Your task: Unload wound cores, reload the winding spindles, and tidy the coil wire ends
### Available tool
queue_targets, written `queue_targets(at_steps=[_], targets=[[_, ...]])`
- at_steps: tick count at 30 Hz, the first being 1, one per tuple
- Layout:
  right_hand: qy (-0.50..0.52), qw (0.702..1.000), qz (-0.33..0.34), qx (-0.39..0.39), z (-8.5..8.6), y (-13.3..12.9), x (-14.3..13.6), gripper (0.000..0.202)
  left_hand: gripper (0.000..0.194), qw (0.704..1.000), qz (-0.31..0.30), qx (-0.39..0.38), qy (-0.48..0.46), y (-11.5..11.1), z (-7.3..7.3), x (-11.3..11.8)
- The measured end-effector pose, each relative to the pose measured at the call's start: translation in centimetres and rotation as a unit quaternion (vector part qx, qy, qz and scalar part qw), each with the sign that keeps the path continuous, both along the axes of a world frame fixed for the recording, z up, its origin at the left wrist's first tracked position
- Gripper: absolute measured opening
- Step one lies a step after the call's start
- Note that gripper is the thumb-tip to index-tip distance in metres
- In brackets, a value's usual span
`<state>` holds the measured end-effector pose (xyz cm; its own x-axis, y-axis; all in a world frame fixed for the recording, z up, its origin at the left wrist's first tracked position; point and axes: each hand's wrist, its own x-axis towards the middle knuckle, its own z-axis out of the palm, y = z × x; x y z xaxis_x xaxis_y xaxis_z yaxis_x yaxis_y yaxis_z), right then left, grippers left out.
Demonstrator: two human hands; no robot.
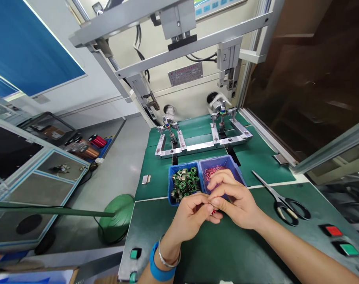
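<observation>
My left hand (193,217) and my right hand (237,199) meet in front of the two bins, thumbs and fingertips pinched close together. A small red piece (213,212) shows at the left hand's fingers; most of it is hidden. What the right fingertips pinch is too small to make out. Just beyond my left hand, a blue bin (170,181) holds many green-and-metal wound cores (182,184). Partly behind my right hand, a purple-blue bin (237,170) holds thin red wire pieces (212,172).
Scissors (278,199) lie right of my right hand. Red (333,230) and green (349,249) buttons sit at the right edge. Behind the bins stands a metal fixture (200,148) under a machine frame (194,47). A green stool (118,217) is at left.
</observation>
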<state>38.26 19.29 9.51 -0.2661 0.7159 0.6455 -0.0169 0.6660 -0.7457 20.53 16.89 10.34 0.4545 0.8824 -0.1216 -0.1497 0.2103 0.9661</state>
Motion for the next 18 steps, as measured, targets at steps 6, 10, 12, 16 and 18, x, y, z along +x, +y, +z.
queue_targets(at_steps=[6, 10, 12, 16, 18], targets=[[-0.016, 0.999, -0.038, -0.013, -0.2, 0.1, -0.3, 0.011, 0.04, 0.999, 0.03, -0.015, -0.017, 0.0, -0.3, 0.2], [-0.011, 0.998, -0.067, 0.011, 0.4, -0.3, -0.3, 0.014, 0.038, 0.998, 0.032, 0.031, 0.037, 0.0, -0.4, 0.4], [-0.007, 0.996, -0.086, 0.022, 0.6, -0.4, -0.3, 0.014, 0.037, 0.995, 0.033, 0.064, 0.07, -0.1, -0.4, 0.5], [-0.012, 0.994, -0.104, 0.021, 0.9, 0.0, 0.0, 0.014, 0.036, 0.996, 0.039, 0.049, 0.057, -0.1, -0.5, 0.6], [-0.004, 0.993, -0.117, 0.008, 1.4, 0.4, 0.7, 0.01, 0.036, 0.999, 0.046, 0.007, 0.02, -0.1, -0.7, 0.6]])
